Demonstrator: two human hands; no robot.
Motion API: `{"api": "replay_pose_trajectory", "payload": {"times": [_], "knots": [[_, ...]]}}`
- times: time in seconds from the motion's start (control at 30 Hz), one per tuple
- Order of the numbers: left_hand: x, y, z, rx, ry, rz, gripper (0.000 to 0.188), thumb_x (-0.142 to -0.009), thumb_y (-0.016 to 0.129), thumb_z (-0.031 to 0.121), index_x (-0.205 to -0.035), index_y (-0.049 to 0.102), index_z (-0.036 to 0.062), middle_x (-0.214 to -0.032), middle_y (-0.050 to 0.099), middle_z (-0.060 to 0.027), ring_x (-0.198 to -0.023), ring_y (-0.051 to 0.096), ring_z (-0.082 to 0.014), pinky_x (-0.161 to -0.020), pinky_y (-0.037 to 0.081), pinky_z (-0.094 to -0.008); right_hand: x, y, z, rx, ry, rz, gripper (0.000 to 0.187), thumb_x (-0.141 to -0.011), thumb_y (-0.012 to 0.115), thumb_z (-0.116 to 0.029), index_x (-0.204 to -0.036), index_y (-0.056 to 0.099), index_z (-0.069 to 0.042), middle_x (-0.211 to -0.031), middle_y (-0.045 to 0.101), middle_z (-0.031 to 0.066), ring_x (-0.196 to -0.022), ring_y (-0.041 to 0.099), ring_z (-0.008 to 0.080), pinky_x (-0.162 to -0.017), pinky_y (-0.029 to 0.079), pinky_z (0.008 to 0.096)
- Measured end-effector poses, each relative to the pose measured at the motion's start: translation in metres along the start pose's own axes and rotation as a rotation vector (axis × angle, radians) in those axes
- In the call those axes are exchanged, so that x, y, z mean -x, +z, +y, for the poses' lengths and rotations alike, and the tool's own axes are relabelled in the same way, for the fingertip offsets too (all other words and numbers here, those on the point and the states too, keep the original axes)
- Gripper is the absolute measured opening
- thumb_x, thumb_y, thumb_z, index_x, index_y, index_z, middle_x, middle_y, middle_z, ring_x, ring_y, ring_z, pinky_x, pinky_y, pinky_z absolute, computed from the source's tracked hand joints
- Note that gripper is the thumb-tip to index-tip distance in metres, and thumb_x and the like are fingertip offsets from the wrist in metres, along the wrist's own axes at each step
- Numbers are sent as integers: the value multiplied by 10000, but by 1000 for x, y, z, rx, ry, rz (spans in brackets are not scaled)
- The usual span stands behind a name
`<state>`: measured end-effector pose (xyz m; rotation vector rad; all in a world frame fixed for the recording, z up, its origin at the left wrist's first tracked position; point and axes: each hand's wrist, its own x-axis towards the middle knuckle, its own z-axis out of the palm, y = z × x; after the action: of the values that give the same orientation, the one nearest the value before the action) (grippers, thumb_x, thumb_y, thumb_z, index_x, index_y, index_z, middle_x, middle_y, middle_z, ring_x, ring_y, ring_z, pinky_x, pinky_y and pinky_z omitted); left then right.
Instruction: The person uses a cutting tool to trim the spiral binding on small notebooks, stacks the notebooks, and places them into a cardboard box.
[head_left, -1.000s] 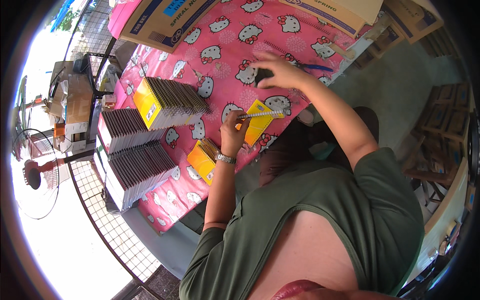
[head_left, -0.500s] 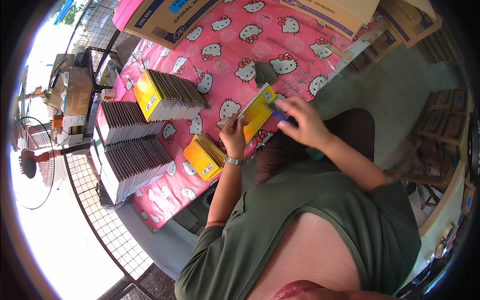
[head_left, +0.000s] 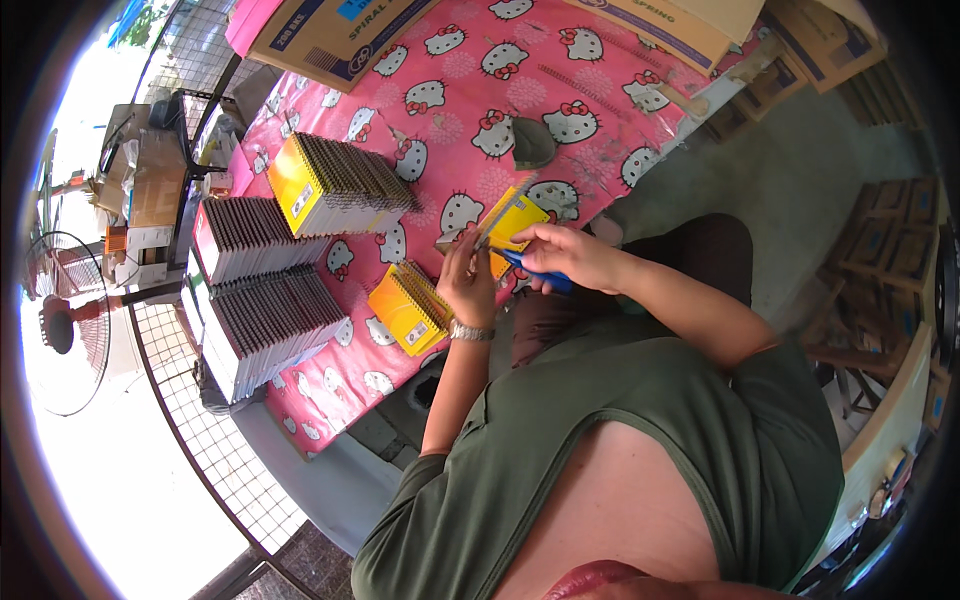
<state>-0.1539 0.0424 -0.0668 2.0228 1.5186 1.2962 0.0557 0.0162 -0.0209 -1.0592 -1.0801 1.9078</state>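
There are two hands, a left hand [head_left: 467, 275] and a right hand [head_left: 575, 257], one blue-handled tool [head_left: 550, 278] and one wristwatch [head_left: 472, 331]. The table [head_left: 465, 110] bears three large notebook blocks [head_left: 340, 187], one small yellow pile [head_left: 405, 312] and two cartons [head_left: 335, 42]. One fan [head_left: 60, 325] stands beyond.

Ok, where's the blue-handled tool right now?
In the head view, the blue-handled tool is in the right hand, just right of the left hand, by a yellow notebook.

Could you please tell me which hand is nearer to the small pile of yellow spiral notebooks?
Left: the left hand is just right of the small notebook pile; the right hand is farther right.
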Motion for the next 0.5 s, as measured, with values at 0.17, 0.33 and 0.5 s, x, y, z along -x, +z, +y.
{"api": "replay_pose_trajectory", "payload": {"times": [0.17,0.33,0.5], "knots": [[18,-95,12,424,-498,385,134,-940,601,49,-1053,595,-21,-904,679,-106,-786,678,-177,-615,569,-273,-3,-79,13,979,-494,475,575,-744,738,-165,-1273,536,-66,-1127,547,180,-1058,541,366,-921,460,455],[87,-157,-55,121,-715,390,139,-912,661,110,-964,578,11,-796,633,-72,-655,591,-128,-577,512,-272,-46,-141,4,1377,-165,659,604,-754,777,-323,-1286,557,-141,-1220,519,125,-1176,464,364,-967,418,525],[66,-136,-52,-610,-480,150,272,-812,721,138,-1024,606,12,-1044,543,-159,-972,549,-308,-884,460,-446,-125,-196,-13,1453,-266,862,409,-831,698,-306,-1189,605,-130,-1265,555,106,-1217,500,315,-962,438,510]]}}
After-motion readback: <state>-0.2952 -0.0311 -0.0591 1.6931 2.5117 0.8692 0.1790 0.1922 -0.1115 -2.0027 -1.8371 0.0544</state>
